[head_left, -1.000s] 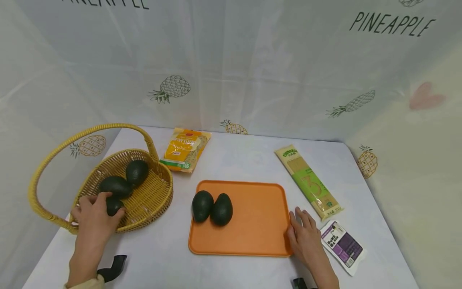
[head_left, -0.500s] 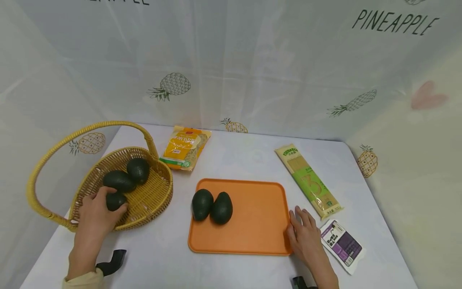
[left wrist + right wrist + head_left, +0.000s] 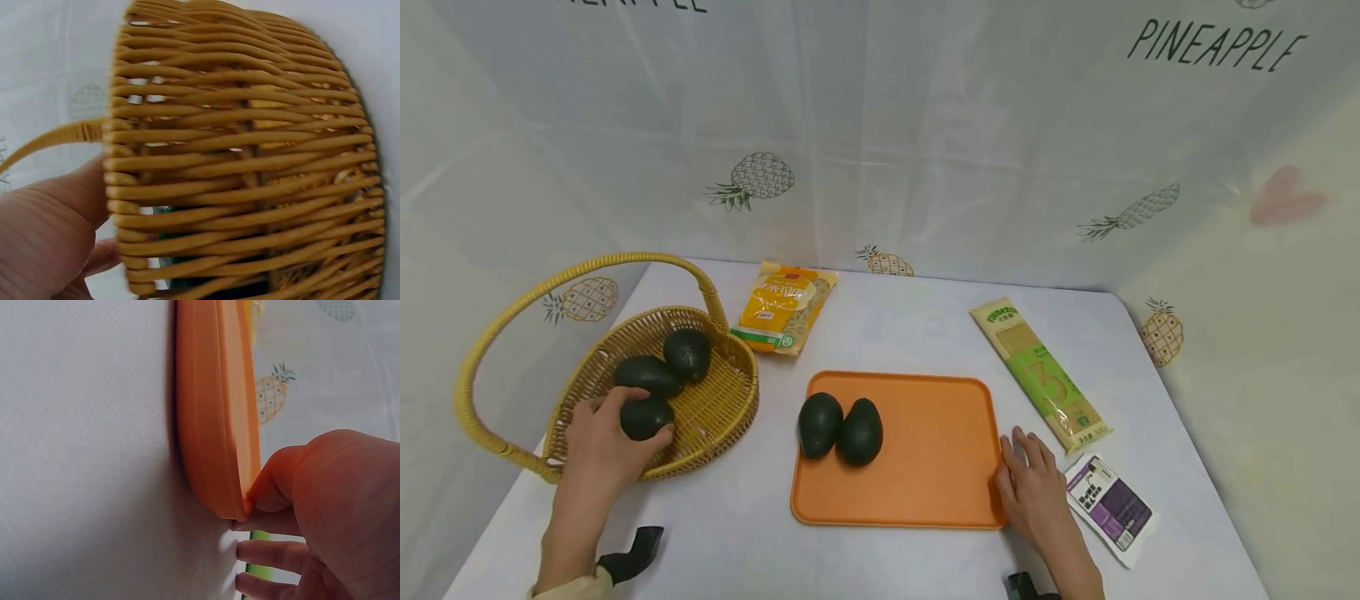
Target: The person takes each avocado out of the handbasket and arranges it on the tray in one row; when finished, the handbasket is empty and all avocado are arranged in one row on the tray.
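In the basket at left, my left hand grips a dark green avocado, thumb and fingers curled round its sides. Two more avocados lie just beyond it in the yellow wicker basket. The left wrist view is mostly filled by the basket wall, which hides much of what I hold. A pair of avocados rests side by side on the left of the orange tray. My right hand is at the tray's right edge, its thumb and index finger pinching the rim.
The basket's tall handle arches over its left side. Behind the tray lies an orange-yellow food packet. To the right are a green noodle packet and a purple-and-white pouch. Patterned cloth hangs behind the table.
My left hand's avocado has shifted slightly right and up inside the basket, showing more of itself between the fingers. The right hand and the tray stay where they were.
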The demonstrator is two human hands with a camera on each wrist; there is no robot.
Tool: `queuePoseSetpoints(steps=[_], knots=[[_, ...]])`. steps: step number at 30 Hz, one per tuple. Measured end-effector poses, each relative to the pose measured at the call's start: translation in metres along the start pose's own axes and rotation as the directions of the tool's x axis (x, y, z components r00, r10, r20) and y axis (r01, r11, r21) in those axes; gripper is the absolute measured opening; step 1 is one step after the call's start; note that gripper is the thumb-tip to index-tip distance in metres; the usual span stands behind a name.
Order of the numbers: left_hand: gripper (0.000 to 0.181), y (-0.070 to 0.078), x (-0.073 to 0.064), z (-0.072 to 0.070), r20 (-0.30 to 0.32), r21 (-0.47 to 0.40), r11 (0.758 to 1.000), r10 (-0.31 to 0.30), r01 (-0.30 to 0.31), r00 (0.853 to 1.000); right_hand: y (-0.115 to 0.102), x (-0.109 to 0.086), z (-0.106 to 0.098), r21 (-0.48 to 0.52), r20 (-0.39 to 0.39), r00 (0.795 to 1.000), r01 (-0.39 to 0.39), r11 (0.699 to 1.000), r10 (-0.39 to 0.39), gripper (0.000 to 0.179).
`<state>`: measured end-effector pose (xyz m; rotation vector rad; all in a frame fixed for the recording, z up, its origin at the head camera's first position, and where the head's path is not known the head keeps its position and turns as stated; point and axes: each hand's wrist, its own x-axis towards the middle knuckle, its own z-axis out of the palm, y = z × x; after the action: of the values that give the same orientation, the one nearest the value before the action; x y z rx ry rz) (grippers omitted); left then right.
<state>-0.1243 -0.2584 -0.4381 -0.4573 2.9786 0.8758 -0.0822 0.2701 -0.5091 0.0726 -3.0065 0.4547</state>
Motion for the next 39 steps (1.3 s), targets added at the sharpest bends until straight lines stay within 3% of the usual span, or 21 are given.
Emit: queuePoseSetpoints(steps=[5,10,21,32,34,39], knots=[[0.064,0.005,-0.005,-0.001,-0.056,-0.013,0.996,0.085,-0.085,0.995,0.001,0.000,0.001,0.003,-0.017,1.000,0.008,1.000,-0.008,0.042],[0.061,0.010,-0.011,0.000,-0.135,-0.032,0.980,0.190,-0.196,0.972,0.001,-0.001,0.002,0.005,-0.036,0.999,0.019,1.000,-0.019,0.042],[0.061,0.021,-0.015,0.000,-0.190,-0.045,0.962,0.255,-0.268,0.948,0.002,0.000,0.003,0.000,-0.056,0.998,0.027,1.000,-0.027,0.041],[0.059,0.042,-0.020,0.004,-0.230,-0.063,0.930,0.339,-0.362,0.912,0.002,0.000,0.004,0.005,-0.073,0.997,0.030,1.000,-0.029,0.041],[0.059,0.045,-0.021,0.004,-0.234,-0.068,0.920,0.360,-0.385,0.903,0.002,0.000,0.004,0.003,-0.077,0.997,0.031,1.000,-0.031,0.041],[0.059,0.052,-0.022,0.010,-0.260,-0.083,0.874,0.445,-0.479,0.857,0.001,0.000,0.004,0.004,-0.090,0.995,0.037,0.999,-0.037,0.040]])
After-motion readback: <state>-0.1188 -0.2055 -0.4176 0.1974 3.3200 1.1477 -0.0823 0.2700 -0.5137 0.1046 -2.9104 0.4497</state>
